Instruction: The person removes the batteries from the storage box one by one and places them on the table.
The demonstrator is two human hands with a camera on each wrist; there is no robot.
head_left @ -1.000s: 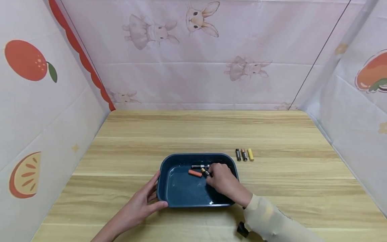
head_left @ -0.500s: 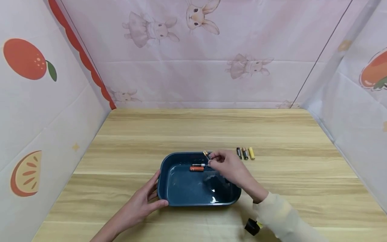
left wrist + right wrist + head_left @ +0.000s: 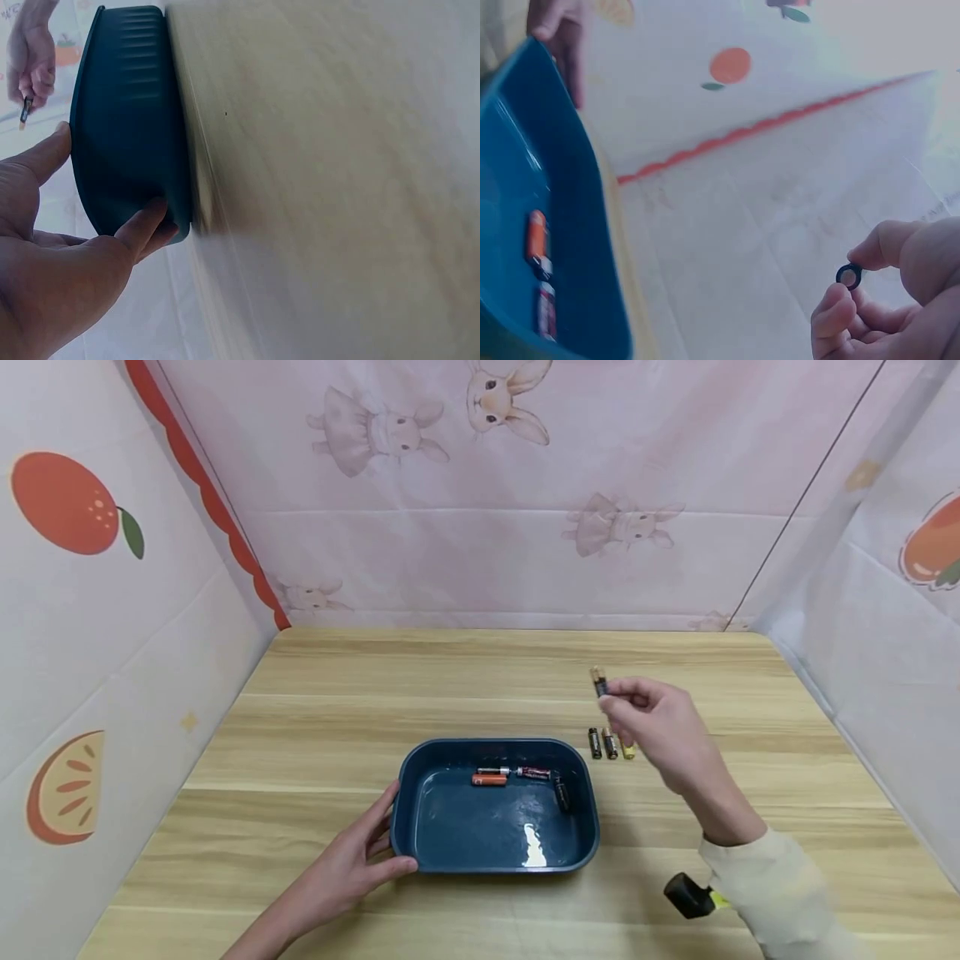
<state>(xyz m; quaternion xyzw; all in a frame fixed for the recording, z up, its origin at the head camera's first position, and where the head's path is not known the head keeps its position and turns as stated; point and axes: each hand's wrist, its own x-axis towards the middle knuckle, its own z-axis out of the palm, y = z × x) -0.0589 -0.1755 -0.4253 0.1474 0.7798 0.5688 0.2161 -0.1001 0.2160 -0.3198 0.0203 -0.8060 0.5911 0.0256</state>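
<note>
Moved since half a second ago: right hand and gold-ended battery, from over the tray to beyond its far right corner, nearer the back edge of the counter.

Toward the counter's left edge, left hand with thumb and fingers apart, touching the near left corner of the tray, not wrapped round. Could let the tray swivel if pressed unevenly, being braced at one end only.

Tray midway between the counter's left and right edges; loose inside, orange battery, silver-ended battery, red battery and, near the right wall, black battery. Could roll and scatter with any jolt, being round.

Just beside the tray toward the counter's right edge, a row of three: dark battery, copper-topped battery and yellow battery, partly hidden behind the right hand. Easily knocked askew by a low pass of the knuckles, or struck by a dropped battery.

Raised above the counter, gold-ended battery clamped between right thumb and fingertips near one end. Could tip or slip out, given so small a contact. Farther toward the right edge, black piece hanging by the sleeve; might catch the tray's rim on a low return.
</note>
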